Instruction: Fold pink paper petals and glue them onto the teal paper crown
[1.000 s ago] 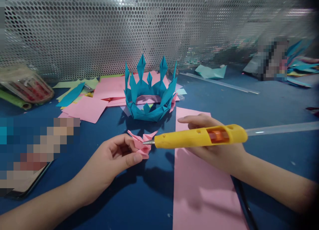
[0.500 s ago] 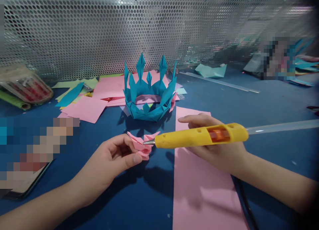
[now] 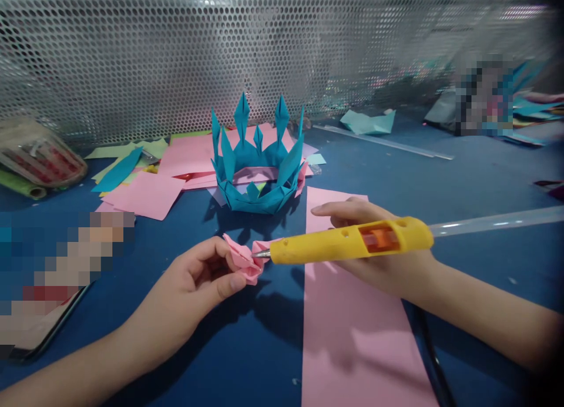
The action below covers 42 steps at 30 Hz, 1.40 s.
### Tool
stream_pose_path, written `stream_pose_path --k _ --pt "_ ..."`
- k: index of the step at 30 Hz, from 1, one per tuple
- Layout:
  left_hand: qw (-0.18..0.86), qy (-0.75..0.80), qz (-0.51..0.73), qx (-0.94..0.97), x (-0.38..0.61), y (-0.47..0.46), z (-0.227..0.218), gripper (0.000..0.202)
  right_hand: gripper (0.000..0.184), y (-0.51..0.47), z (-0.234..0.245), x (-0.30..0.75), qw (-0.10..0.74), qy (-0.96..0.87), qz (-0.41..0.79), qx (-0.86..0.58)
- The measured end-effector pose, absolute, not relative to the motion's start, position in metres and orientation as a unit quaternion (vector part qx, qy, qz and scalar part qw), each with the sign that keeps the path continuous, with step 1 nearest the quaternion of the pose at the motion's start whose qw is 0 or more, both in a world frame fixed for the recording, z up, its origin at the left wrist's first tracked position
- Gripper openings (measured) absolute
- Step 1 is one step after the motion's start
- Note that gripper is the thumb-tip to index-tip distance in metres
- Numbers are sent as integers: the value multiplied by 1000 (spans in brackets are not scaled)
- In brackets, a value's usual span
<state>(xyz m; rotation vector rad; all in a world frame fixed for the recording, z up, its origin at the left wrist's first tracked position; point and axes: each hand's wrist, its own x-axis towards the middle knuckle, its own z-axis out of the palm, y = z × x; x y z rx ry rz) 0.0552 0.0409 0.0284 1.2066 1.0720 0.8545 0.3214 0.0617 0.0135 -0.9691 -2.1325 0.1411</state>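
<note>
Between the thumb and fingers of my left hand (image 3: 194,283) is a small folded pink paper piece (image 3: 244,260), pinched at its left side. My right hand (image 3: 388,266) grips a yellow hot glue gun (image 3: 321,242) with a clear glue stick (image 3: 493,222) out of its back end. The gun's metal nozzle touches or nearly touches the folds of the pink piece. Part of my right hand is hidden behind the gun. Just beyond, a blue folded-paper crown (image 3: 259,201) with tall points stands upright on the table.
A long pink sheet (image 3: 352,330) lies under my right hand, beside a dark cable (image 3: 429,348). Pink paper sheets (image 3: 152,192), a clear box (image 3: 44,154) and a blurred-out flat device (image 3: 48,330) are to the left. Clear sticks (image 3: 383,141) lie behind, before a perforated metal panel (image 3: 264,49).
The view has shifted slightly, moving everything a little left. The pink piece appears turned a bit against the nozzle. Both hands keep their holds.
</note>
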Motion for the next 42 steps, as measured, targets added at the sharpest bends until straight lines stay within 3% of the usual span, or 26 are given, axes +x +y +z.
stream_pose_path --k 9,30,42 --pt "614 461 362 529 54 40 25 12 23 61 15 332 338 -871 -57 -353" --pt "602 465 397 513 51 38 20 16 8 57 15 331 376 -839 -129 -371" --pt "614 481 415 469 47 40 12 24 15 62 14 338 332 -857 -151 -365"
